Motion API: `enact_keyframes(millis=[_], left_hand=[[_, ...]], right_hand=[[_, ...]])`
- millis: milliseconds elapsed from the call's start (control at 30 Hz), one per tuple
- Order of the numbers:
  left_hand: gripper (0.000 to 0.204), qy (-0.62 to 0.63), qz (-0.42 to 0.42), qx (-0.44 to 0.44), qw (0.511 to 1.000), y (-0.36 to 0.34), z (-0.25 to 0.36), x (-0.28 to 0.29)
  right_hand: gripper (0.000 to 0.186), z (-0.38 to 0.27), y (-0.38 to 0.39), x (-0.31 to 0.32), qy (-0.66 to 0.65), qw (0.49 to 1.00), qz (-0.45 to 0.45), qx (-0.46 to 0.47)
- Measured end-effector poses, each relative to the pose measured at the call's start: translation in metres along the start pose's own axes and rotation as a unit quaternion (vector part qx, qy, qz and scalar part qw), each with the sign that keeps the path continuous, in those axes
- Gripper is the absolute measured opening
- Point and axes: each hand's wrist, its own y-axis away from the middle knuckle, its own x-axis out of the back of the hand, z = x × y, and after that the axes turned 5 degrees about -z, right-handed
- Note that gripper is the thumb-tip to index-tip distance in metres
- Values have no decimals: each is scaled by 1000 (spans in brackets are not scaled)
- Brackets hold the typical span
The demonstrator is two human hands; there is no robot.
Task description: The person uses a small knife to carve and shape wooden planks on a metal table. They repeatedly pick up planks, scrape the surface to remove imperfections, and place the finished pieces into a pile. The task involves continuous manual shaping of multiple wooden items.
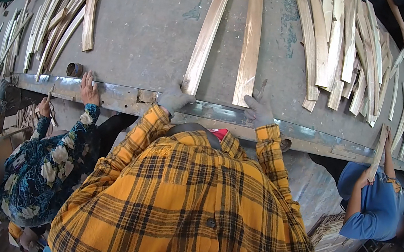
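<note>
Two wooden slats lie lengthwise before me on the grey table, side by side with a gap between them. My left hand [176, 99], in a grey glove, is closed on the near end of the left slat [208, 38]. At the near corner of the right slat [250, 45], my gloved right hand [260, 110] touches the wood with its thumb side. From that closed hand a thin, pointed tool [263, 87] sticks up; its exact kind is too small to make out. Both slats reach close to the metal front edge [215, 111] of the table.
Piles of slats lie at the right [342, 48] and left [62, 15]. A small rusty ring-shaped piece [75, 69] sits near the left front edge. A person in a flowered sleeve [66, 142] works at my left, another in a blue shirt [374, 205] holds a slat at my right.
</note>
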Motion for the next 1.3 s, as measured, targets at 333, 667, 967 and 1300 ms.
enact_keyframes(millis=[333, 667, 967, 1300], left_hand=[[59, 297, -115, -33, 948, 12, 21, -2], [58, 52, 3, -183, 982, 8, 50, -5], [50, 544, -329, -5, 772, 11, 64, 4], [51, 477, -305, -20, 824, 40, 54, 28]], right_hand=[[29, 42, -1, 22, -253, 960, -115, 24], [53, 55, 21, -31, -160, 987, -19, 13], [39, 18, 6, -49, 288, 917, 141, 239], [47, -10, -70, -58, 571, 704, 125, 404]])
